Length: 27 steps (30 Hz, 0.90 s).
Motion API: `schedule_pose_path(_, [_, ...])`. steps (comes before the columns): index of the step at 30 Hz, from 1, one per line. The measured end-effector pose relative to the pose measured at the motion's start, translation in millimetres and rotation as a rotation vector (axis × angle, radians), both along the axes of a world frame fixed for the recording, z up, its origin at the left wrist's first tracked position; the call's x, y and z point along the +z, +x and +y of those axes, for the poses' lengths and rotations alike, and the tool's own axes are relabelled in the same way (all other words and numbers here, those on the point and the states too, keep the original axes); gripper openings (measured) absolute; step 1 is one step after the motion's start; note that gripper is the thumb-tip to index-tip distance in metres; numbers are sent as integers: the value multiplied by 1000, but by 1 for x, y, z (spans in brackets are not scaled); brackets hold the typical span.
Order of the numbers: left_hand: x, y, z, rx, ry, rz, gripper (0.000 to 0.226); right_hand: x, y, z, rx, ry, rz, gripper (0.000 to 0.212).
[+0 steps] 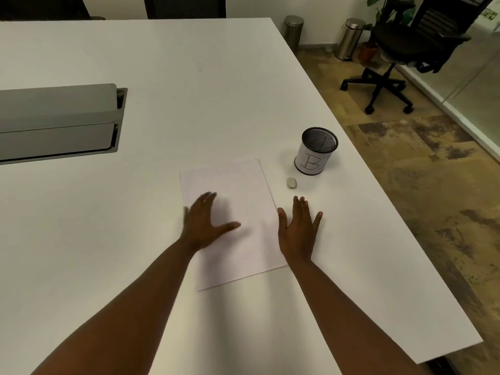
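Note:
A white sheet of paper (235, 185) lies flat on the white table (189, 77), with a second sheet's edge showing along its right side. My left hand (204, 224) hovers over the sheet's left part, fingers spread and slightly blurred. My right hand (297, 228) is spread flat just past the sheet's right edge, thumb over the paper's border. Neither hand holds anything. A small grey eraser (291, 183) lies beyond my right hand. A black mesh pen cup (315, 151) with a white label marked "B" stands behind the eraser.
A grey cable hatch (56, 120) with its lid raised sits in the table at the left. The table's right edge runs diagonally close to the cup. On the floor beyond stand a black office chair (400, 50) and two steel bins (293, 31).

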<state>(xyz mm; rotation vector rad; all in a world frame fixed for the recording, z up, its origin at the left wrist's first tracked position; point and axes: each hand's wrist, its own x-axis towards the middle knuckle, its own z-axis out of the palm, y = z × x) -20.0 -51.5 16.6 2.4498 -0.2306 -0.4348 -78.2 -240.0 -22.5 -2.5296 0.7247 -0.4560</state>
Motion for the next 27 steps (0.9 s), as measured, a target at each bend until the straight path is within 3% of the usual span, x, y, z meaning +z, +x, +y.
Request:
schedule_pose_path(3, [10,-5,-38,35,-302,-50,18,17,-1,-6,-109,238,-229,24])
schedule_pose_path(6, [15,-18,-77,77,-435,99,27,27,0,-13,-175,367,-298,14])
schedule_pose_path(9, [20,-25,-107,158,-586,361,29,33,-1,-14,-156,412,-316,25])
schedule_pose_path(12, [35,-32,-130,185,-796,655,33,45,-7,3,65,583,-375,37])
schedule_pose_path(14, [44,-33,-140,246,-1044,861,46,46,-10,8,247,663,-364,41])
schedule_pose_path(16, [46,-30,-139,250,-1114,994,59,36,-9,-5,300,501,-251,46])
schedule_pose_path(18, [42,-24,-125,137,-935,865,56,18,-10,-22,250,227,29,53])
schedule_pose_path(19, [35,-19,-113,113,-795,685,50,9,-12,-24,215,143,151,58])
schedule_pose_path(21, [17,-5,-83,167,-451,221,41,0,-20,-7,269,97,164,69])
schedule_pose_path(23, [-5,7,-46,232,-86,-53,49,-4,-29,27,535,56,127,75])
schedule_pose_path(25, [-23,9,-14,263,198,-6,63,-8,-40,64,846,-9,181,71])
schedule_pose_path(27, [-33,0,4,229,359,138,83,0,-51,82,1107,-44,346,64])
